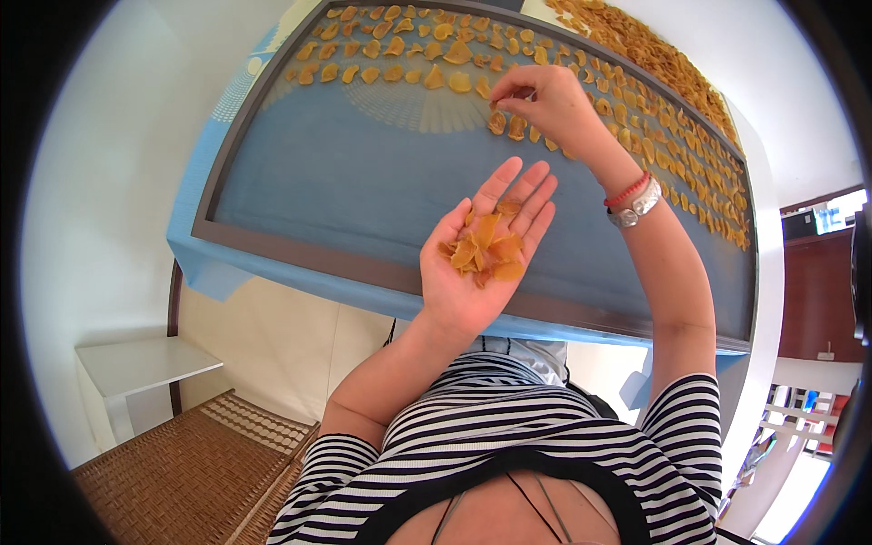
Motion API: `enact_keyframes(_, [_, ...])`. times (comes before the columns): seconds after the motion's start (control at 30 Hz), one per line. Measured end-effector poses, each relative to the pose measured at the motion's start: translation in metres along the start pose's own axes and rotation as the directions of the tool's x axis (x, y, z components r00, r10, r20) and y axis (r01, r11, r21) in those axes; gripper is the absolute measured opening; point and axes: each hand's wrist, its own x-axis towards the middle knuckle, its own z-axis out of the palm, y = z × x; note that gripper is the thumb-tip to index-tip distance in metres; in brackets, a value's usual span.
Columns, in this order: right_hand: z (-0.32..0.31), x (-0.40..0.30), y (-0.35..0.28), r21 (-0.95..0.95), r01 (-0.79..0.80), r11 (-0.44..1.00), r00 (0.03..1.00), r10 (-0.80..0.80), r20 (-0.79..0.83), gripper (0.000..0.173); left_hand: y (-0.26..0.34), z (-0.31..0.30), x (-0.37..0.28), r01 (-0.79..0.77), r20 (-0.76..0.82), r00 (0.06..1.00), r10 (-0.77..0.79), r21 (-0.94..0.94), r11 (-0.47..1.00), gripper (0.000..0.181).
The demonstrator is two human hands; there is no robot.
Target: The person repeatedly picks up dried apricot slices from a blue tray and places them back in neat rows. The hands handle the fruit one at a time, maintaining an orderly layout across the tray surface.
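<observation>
My left hand (470, 255) is palm up above the screen, its fingers spread, with a small pile of dried orange slices (485, 246) lying loose on it. Farther off, my right hand (545, 102) pinches a small dried slice (496, 106) between thumb and fingertips, just above the surface. Below those fingertips lie slices of a shorter row (516, 128). A large framed mesh screen (327, 163) lies over a blue patterned cloth. Rows of separate amber slices (434, 77) run along its far side and down its right part.
A thick heap of the same slices (640, 51) lies beyond the screen's far edge. The brown frame (306, 255) borders the near side, with blue cloth (211, 272) hanging below. A woven seat (184, 470) and a small white table (146, 364) stand at lower left.
</observation>
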Motion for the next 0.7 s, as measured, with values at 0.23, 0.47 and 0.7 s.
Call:
enact_keyframes(0.23, [0.021,0.014,0.006,-0.215,0.043,0.976,0.996,-0.026,0.082,0.01,0.0,-0.001,0.001,0.007,0.01,1.0,-0.007,0.028,1.0,0.055])
enact_keyframes(0.47, [0.027,0.018,0.008,-0.266,0.022,0.964,0.994,0.008,0.112,0.008,0.001,-0.001,0.0,0.006,0.019,1.0,-0.007,0.039,0.999,0.055])
enact_keyframes(0.7, [0.028,0.021,0.014,-0.269,-0.001,0.963,0.987,0.044,0.152,0.009,0.001,-0.002,0.001,0.006,0.021,1.0,-0.007,0.045,0.999,0.055])
